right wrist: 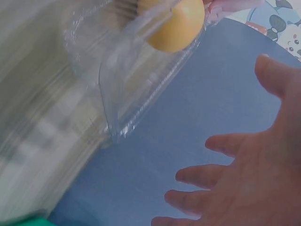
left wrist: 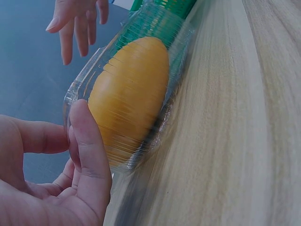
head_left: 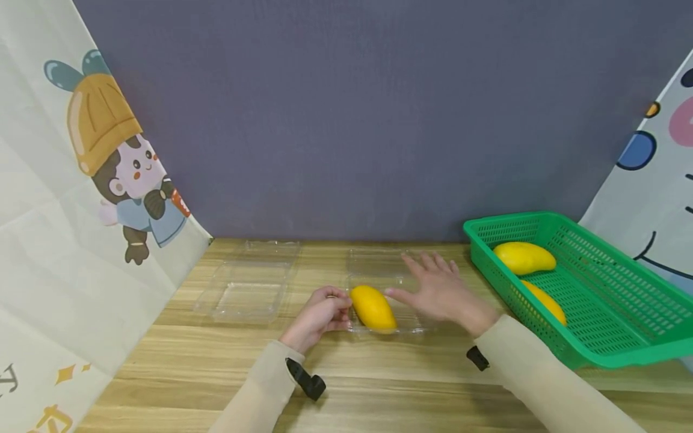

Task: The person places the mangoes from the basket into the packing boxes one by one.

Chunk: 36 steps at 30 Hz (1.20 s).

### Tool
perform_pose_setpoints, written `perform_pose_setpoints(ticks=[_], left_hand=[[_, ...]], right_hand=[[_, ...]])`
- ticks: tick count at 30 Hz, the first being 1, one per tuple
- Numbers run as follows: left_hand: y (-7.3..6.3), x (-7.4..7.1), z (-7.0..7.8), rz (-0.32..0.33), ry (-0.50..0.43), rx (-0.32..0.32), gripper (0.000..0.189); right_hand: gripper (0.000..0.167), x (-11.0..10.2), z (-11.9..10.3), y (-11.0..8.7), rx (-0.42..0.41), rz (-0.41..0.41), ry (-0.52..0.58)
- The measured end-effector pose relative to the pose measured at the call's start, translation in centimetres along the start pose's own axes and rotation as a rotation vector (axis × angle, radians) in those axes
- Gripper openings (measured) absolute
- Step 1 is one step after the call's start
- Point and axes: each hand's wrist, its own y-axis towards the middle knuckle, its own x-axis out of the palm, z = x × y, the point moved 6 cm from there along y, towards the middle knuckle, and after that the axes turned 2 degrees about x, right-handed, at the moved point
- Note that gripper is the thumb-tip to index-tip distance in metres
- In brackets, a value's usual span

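Observation:
A yellow mango point(head_left: 373, 308) lies in a clear plastic clamshell box point(head_left: 408, 322) on the wooden table, with the box's lid point(head_left: 373, 260) folded back toward the wall. My left hand point(head_left: 320, 316) pinches the left rim of the box between thumb and fingers, close beside the mango; the left wrist view shows the thumb point(left wrist: 87, 136) pressed over that rim. Above the right side of the box hovers my right hand point(head_left: 441, 290), its fingers spread and holding nothing. In the right wrist view its fingers point(right wrist: 207, 176) are apart from the box.
A second clear clamshell box point(head_left: 249, 297) sits opened on the left of the table. At the right stands a green perforated basket point(head_left: 601, 316) holding two mangoes, one at the back point(head_left: 524, 257) and another nearer point(head_left: 547, 302). A dark wall point(head_left: 335, 120) rises behind the table.

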Motion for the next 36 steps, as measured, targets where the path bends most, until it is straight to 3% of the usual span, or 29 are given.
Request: perform_pose_setpoints(ticks=[9,21,29,36], left_hand=[[0.1,0.0,-0.1,0.005,-0.001,-0.007,0.027],[0.0,0.0,-0.1,0.003,-0.003,-0.020,0.029],[0.0,-0.1,-0.1,0.005,-0.002,-0.011,0.030],[0.1,0.0,-0.1,0.000,-0.010,-0.012,0.028]], right_hand=[[0.098,-1.8,1.6,-0.3,-0.020,0.069,-0.003],[0.095,-3.9,4.0,-1.0,-0.014,0.102,-0.002],[0.096,-5.0,5.8,-1.4,0.065,0.074,0.027],[0.092,-5.9,7.1,-1.6,0.071,0.077,0.044]])
